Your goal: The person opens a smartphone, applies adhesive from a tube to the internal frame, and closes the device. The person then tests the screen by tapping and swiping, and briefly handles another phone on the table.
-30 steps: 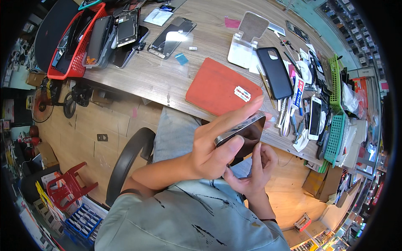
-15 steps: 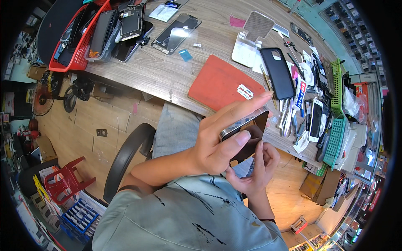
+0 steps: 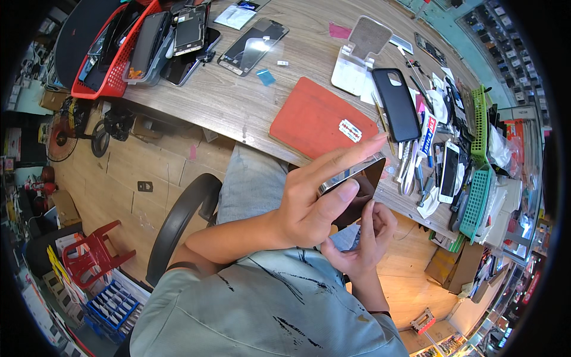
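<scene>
In the centre of the frame, just right of the middle, a phone point(image 3: 364, 191) with a shiny metal edge and a dark, glossy face is held up at a tilt above the person's lap, near the front edge of the wooden desk point(image 3: 196, 113). The left hand point(image 3: 306, 208) grips it, thumb pressed on the dark face and the forefinger stretched long past the upper edge toward the upper right. The right hand point(image 3: 366, 244) is just below, a fingertip touching the phone's lower edge, thumb a little apart and the other fingers curled; whether it pinches anything there cannot be told. Above the hands lies a red book point(image 3: 315, 113) with a small razor blade packet point(image 3: 350, 131) on it, and to the right of that a black phone case point(image 3: 395, 107). A white stand point(image 3: 348, 74) stands at upper centre right, a white phone point(image 3: 449, 172) lies at right beside a teal basket point(image 3: 476, 202), and a red basket point(image 3: 119, 80) fills the upper left
</scene>
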{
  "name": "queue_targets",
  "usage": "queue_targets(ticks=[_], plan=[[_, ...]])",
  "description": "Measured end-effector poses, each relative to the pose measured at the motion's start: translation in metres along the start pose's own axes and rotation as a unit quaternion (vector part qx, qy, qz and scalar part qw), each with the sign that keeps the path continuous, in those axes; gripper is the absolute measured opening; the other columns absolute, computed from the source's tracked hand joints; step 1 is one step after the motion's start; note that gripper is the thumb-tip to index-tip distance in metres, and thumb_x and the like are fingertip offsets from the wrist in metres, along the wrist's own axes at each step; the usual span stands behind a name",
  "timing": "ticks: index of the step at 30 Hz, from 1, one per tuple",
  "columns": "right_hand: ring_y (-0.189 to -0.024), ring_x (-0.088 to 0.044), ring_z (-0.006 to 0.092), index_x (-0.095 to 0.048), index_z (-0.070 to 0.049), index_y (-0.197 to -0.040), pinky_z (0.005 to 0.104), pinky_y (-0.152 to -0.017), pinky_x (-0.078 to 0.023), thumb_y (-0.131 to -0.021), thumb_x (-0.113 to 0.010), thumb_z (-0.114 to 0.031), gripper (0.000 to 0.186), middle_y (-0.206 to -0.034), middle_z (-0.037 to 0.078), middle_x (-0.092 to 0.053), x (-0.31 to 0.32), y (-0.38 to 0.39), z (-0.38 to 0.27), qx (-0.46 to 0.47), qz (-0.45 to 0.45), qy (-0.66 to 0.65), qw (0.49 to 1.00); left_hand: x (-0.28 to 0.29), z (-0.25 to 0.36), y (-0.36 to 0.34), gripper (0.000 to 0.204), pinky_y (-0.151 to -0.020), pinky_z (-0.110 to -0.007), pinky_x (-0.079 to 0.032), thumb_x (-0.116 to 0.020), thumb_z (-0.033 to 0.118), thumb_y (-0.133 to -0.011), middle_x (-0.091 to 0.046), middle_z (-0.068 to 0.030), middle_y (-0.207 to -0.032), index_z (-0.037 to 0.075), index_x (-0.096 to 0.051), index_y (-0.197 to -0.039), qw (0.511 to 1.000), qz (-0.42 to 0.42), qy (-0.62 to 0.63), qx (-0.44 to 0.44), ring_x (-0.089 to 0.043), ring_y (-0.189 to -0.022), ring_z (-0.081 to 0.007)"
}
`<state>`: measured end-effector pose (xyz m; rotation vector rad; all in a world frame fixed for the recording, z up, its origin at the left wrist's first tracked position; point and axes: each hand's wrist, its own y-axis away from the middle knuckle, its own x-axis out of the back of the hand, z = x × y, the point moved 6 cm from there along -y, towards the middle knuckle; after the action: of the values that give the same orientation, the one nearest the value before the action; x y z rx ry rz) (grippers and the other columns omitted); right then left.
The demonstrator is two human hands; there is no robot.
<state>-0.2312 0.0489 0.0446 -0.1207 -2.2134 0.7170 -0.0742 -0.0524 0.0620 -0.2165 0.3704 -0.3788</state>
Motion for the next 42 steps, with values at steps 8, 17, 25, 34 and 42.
queue_targets(ticks=[8, 17, 25, 34, 42], plan=[[-0.111, -0.064, 0.0335, -0.059, 0.009, -0.154, 0.039, -0.084, -0.059, -0.073, -0.1, -0.027, 0.098, -0.136, 0.023, -0.048, -0.001, -0.001, -0.001, 0.005, 0.005, -0.002, 1.0, -0.001, 0.0, 0.001, 0.069, -0.112, -0.047, -0.057, -0.043, 0.035, -0.116, -0.066, -0.0324, -0.145, -0.013, -0.04, -0.165, 1.0, 0.002, 0.002, 0.002, -0.071, -0.13, -0.0367], [-0.112, -0.062, 0.0342, -0.06, 0.008, -0.153, 0.0415, -0.088, -0.058, -0.071, -0.1, -0.025, 0.097, -0.137, 0.022, -0.048, -0.002, 0.004, 0.002, -0.018, -0.001, 0.006, 1.0, -0.002, 0.004, -0.002, 0.067, -0.116, -0.048, -0.054, -0.053, 0.017, -0.113, -0.064, -0.033, -0.149, -0.013, -0.033, -0.169, 0.998, -0.045, -0.031, -0.023, -0.068, -0.138, -0.0377], [-0.108, -0.063, 0.0329, -0.063, 0.006, -0.151, 0.04, -0.08, -0.056, -0.07, -0.1, -0.026, 0.095, -0.129, 0.02, -0.056, 0.003, -0.006, -0.008, -0.006, 0.0, 0.077, 0.997, -0.005, -0.005, 0.0, 0.069, -0.125, -0.049, -0.045, -0.05, 0.013, -0.114, -0.058, -0.0318, -0.159, -0.011, -0.025, -0.172, 0.997, -0.061, 0.028, 0.046, -0.059, -0.148, -0.0399], [-0.1, -0.063, 0.0295, -0.058, 0.004, -0.157, 0.0376, -0.076, -0.054, -0.075, -0.103, -0.042, 0.104, -0.128, 0.019, -0.059, 0.003, -0.013, -0.009, -0.016, -0.033, 0.094, 0.995, -0.008, -0.011, 0.002, 0.067, -0.127, -0.05, -0.044, -0.048, 0.016, -0.115, -0.052, -0.0309, -0.165, -0.009, -0.024, -0.173, 0.99, -0.033, 0.11, 0.079, -0.054, -0.153, -0.0407], [-0.123, -0.068, 0.0148, -0.061, 0.008, -0.15, 0.0316, -0.105, -0.054, -0.111, -0.069, -0.006, 0.041, -0.14, 0.018, -0.072, -0.004, -0.004, 0.024, -0.35, 0.002, -0.404, 0.845, 0.001, -0.007, -0.007, 0.07, -0.126, -0.056, -0.046, -0.052, 0.025, -0.112, -0.051, -0.0309, -0.166, -0.007, -0.03, -0.17, 0.94, 0.075, 0.28, 0.179, -0.055, -0.151, -0.0432]])
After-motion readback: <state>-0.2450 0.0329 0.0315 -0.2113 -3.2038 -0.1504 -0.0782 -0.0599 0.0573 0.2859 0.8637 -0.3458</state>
